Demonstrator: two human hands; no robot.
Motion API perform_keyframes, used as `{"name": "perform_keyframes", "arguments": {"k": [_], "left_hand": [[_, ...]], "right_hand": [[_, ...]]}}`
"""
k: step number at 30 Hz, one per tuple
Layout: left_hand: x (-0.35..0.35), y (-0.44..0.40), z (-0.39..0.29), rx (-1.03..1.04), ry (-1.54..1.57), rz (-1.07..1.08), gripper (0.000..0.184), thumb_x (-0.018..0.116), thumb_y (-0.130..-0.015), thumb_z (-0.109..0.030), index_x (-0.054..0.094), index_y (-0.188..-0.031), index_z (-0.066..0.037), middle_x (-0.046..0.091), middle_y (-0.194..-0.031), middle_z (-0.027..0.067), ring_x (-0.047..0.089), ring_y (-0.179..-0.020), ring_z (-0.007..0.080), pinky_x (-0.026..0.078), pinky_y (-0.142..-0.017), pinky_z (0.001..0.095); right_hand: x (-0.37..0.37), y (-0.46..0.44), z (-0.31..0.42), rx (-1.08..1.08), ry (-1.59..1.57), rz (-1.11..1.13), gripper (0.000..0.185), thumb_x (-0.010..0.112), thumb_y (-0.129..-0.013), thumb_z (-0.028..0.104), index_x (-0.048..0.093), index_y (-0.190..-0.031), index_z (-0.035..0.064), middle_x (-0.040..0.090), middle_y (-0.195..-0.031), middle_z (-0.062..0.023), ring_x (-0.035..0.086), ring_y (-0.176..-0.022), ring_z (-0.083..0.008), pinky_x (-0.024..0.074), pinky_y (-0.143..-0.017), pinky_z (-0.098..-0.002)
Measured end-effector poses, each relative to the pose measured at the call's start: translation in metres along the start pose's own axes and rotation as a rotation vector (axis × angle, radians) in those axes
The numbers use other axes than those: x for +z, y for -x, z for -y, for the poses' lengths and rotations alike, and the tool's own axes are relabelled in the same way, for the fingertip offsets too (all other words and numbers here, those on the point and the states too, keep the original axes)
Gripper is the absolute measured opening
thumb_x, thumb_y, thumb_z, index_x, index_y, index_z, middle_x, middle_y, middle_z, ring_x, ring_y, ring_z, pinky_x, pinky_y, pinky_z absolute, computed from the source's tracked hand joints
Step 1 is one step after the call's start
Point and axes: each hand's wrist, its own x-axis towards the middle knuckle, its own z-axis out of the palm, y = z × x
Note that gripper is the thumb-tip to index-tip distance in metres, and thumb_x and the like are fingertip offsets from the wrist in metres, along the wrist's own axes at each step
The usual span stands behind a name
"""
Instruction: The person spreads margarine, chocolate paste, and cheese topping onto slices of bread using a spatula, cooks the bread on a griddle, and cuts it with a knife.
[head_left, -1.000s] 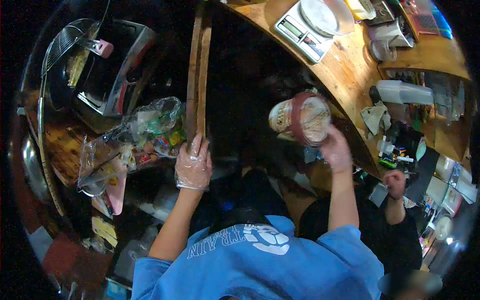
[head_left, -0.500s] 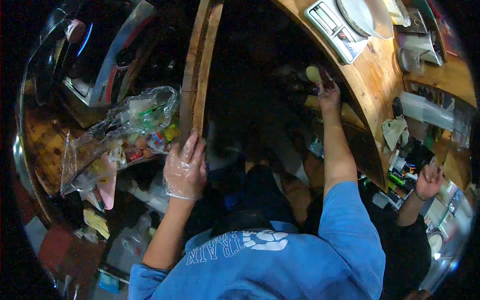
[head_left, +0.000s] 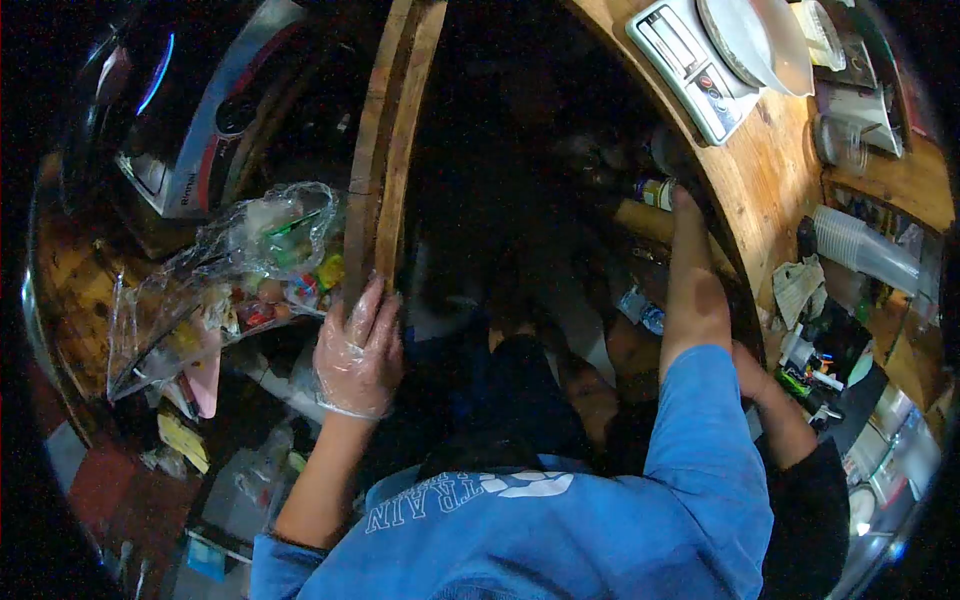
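In the head view, the left hand (head_left: 360, 350), in a clear plastic glove (head_left: 352, 385), rests at the near end of a long wooden beam (head_left: 385, 150). The back of the hand faces the camera, and the fingers point forward and lie against the wood, slightly bent and close together. The hand is open; the thumb is hard to make out. The left forearm slants up and inward from a blue shirt (head_left: 560, 540).

The right arm (head_left: 693, 290) reaches almost straight forward, well apart from the left one, into a dark space beside the edge of a wooden counter (head_left: 765, 150). The right hand (head_left: 683, 196) is mostly lost in shadow at the arm's far end, so whether it is open or closed around something cannot be told. A labelled container (head_left: 655, 192) lies right beside it; contact between them is unclear. A clear bottle with a blue label (head_left: 641, 310) lies lower down, beside the right forearm.

A clear plastic bag (head_left: 285, 235) and colourful packets (head_left: 325, 275) are left of the beam, near the left hand. A digital scale (head_left: 690, 75) stands on the counter. Another person's forearm (head_left: 783, 425) reaches in near the right elbow.
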Motion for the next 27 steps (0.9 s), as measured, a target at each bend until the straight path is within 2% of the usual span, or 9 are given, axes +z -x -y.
{"name": "perform_keyframes", "arguments": {"k": [3, 6, 11, 15, 19, 20, 22, 24, 27], "left_hand": [[0.003, 0.001, 0.001, -0.003, -0.009, 0.011, 0.048, 0.075, -0.071, -0.005, 0.063, -0.117, -0.015, 0.055, -0.135, 0.0067, 0.059, -0.102, 0.0383, 0.054, -0.083, 0.0441], [0.002, 0.000, 0.000, 0.006, -0.008, 0.006, 0.049, 0.075, -0.070, -0.004, 0.063, -0.117, -0.014, 0.055, -0.135, 0.0068, 0.059, -0.102, 0.0380, 0.054, -0.083, 0.0438], [0.003, 0.001, -0.003, -0.007, -0.013, 0.024, 0.050, 0.075, -0.070, -0.004, 0.063, -0.117, -0.015, 0.054, -0.137, 0.0062, 0.059, -0.102, 0.0387, 0.054, -0.083, 0.0437], [0.003, -0.003, -0.005, 0.023, -0.015, -0.017, 0.050, 0.073, -0.071, -0.003, 0.063, -0.118, -0.015, 0.053, -0.138, 0.0064, 0.059, -0.102, 0.0393, 0.054, -0.082, 0.0436], [0.006, 0.000, -0.002, 0.018, 0.008, 0.001, 0.050, 0.073, -0.070, -0.003, 0.063, -0.118, -0.014, 0.053, -0.138, 0.0067, 0.059, -0.101, 0.0393, 0.054, -0.081, 0.0433], [0.005, 0.000, -0.001, 0.030, -0.004, -0.002, 0.051, 0.073, -0.070, -0.003, 0.063, -0.119, -0.014, 0.053, -0.138, 0.0065, 0.059, -0.101, 0.0391, 0.054, -0.081, 0.0432], [0.003, -0.001, -0.001, 0.045, -0.016, -0.002, 0.051, 0.073, -0.070, -0.003, 0.063, -0.119, -0.014, 0.053, -0.138, 0.0063, 0.059, -0.100, 0.0390, 0.054, -0.080, 0.0432], [0.001, -0.001, -0.003, -0.004, 0.016, 0.035, 0.043, 0.073, -0.072, -0.004, 0.065, -0.114, -0.009, 0.056, -0.133, 0.0083, 0.059, -0.102, 0.0418, 0.053, -0.086, 0.0465], [0.003, 0.000, -0.002, 0.006, 0.004, 0.019, 0.043, 0.073, -0.072, -0.004, 0.065, -0.114, -0.009, 0.056, -0.133, 0.0078, 0.059, -0.101, 0.0424, 0.053, -0.085, 0.0463]], "right_hand": [[-0.018, -0.091, -0.005, 0.125, 0.009, -0.183, 0.032, 0.063, -0.090, 0.025, 0.064, -0.111, 0.0005, 0.068, -0.111, -0.0161, 0.065, -0.104, -0.0250, 0.0492, -0.089, -0.0391], [-0.046, -0.212, -0.007, 0.292, -0.180, -0.553, 0.031, 0.063, -0.090, 0.023, 0.063, -0.113, 0.0016, 0.067, -0.112, -0.0158, 0.064, -0.105, -0.0256, 0.0488, -0.091, -0.0389], [-0.048, -0.298, -0.001, 0.334, -0.412, -0.892, 0.031, 0.062, -0.090, 0.019, 0.062, -0.117, 0.0034, 0.066, -0.114, -0.0153, 0.063, -0.106, -0.0267, 0.0480, -0.094, -0.0387], [0.003, -0.323, -0.001, 0.329, -0.432, -0.897, 0.032, 0.061, -0.090, 0.015, 0.060, -0.120, 0.0049, 0.065, -0.115, -0.0149, 0.062, -0.107, -0.0275, 0.0474, -0.096, -0.0386], [0.073, -0.349, -0.020, 0.111, -0.366, -0.906, 0.024, 0.066, -0.086, 0.024, 0.068, -0.095, 0.0022, 0.068, -0.091, -0.0158, 0.065, -0.084, -0.0299, 0.0496, -0.076, -0.0407], [0.084, -0.346, -0.019, 0.116, -0.370, -0.908, 0.024, 0.066, -0.086, 0.024, 0.068, -0.095, 0.0022, 0.068, -0.091, -0.0158, 0.065, -0.084, -0.0299, 0.0496, -0.076, -0.0407], [0.107, -0.332, -0.015, 0.262, 0.230, -0.743, 0.024, 0.064, -0.085, 0.026, 0.069, -0.095, 0.0049, 0.068, -0.092, -0.0160, 0.065, -0.088, -0.0307, 0.0504, -0.080, -0.0402], [0.138, -0.334, -0.044, 0.278, 0.400, -0.616, 0.025, 0.063, -0.084, 0.027, 0.070, -0.096, 0.0057, 0.068, -0.096, -0.0161, 0.064, -0.093, -0.0312, 0.0503, -0.083, -0.0406], [0.170, -0.318, -0.050, 0.246, 0.734, -0.489, 0.028, 0.062, -0.083, 0.029, 0.071, -0.098, 0.0077, 0.068, -0.105, -0.0157, 0.061, -0.103, -0.0319, 0.0479, -0.090, -0.0439]]}}
